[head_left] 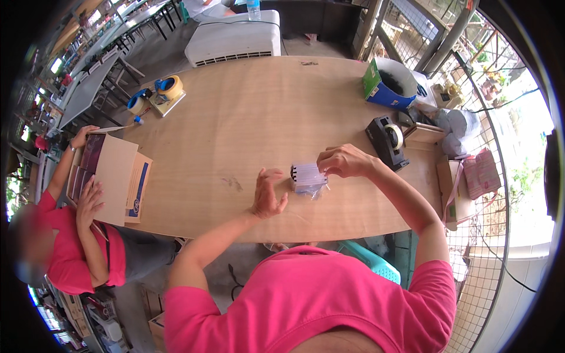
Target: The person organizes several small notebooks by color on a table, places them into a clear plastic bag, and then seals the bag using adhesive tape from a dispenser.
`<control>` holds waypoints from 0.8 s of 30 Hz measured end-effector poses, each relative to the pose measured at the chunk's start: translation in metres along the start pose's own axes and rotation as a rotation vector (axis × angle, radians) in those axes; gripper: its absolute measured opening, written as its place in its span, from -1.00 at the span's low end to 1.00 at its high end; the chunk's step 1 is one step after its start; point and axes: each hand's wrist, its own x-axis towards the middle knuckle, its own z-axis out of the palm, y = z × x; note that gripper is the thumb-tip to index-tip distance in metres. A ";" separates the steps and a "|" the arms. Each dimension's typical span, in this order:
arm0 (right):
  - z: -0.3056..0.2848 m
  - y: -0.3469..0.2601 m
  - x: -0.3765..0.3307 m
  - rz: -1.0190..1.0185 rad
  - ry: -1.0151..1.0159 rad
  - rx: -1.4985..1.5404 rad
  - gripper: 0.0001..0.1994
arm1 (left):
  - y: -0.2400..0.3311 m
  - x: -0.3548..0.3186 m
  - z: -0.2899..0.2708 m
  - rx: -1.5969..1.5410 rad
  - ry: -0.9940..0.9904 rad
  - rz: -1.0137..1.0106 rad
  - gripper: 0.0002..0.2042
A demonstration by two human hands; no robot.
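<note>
A small pale, ribbed bundle with black marks along its left edge (304,174) lies on the wooden table, with crinkled clear plastic (316,192) at its near side. Over its right edge, my right hand (347,161) is closed in a pinch; what the fingertips grip is too small to make out. My left hand (269,193) is raised just left of the bundle, its fingers apart and holding nothing.
Far right on the table (253,123) stand a black tape dispenser (385,143) and a blue-green box (391,85). Tape rolls (169,88) lie far left. At the left edge a co-worker in pink (79,253) handles an open cardboard box (115,170). Wire mesh borders the right.
</note>
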 end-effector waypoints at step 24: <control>0.093 0.025 -0.006 0.351 0.410 0.569 -0.23 | 0.002 0.058 -0.012 0.175 -0.479 0.213 -0.28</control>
